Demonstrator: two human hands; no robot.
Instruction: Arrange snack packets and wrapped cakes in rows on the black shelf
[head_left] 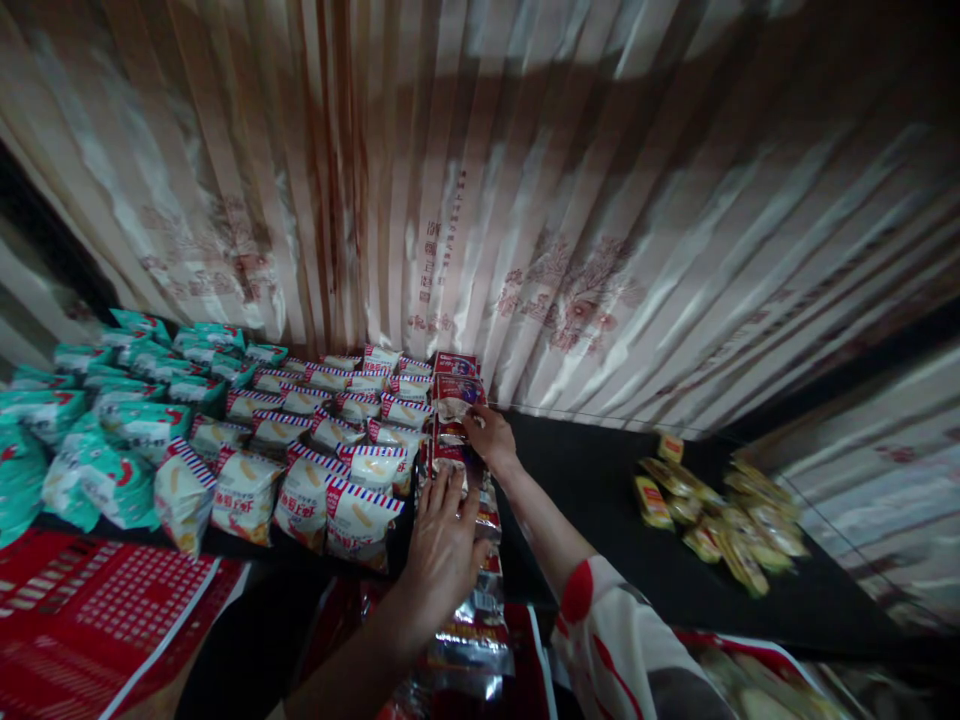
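**That strip of red packets looks ready to slide off the edge**

So both hands are on the strip of red-and-silver packets (459,470), a long connected run that starts up near the curtain (570,200) and hangs down past the front edge of the black table (600,480). Taking that strip as the landmark: the left hand (442,545) lies flat on its middle, fingers spread, pressing more than gripping. The right hand (489,432) sits further up it, toward the curtain, fingers curled at a packet's edge; I can't tell whether it's actually pinching or just resting.

Risks as I see them:

- The lower end of the strip dangles off the table. If the flat hand lifts, that weight could drag the whole run down.
- Just left of the strip, touching it, are rows of white snack bags (360,515) with striped tops. A sideways nudge would knock them out of line, maybe into the teal bags (120,430) further left.
- The yellow packets (712,510) well to the strip's right seem out of harm's way.

It's dark too, easy to misjudge.
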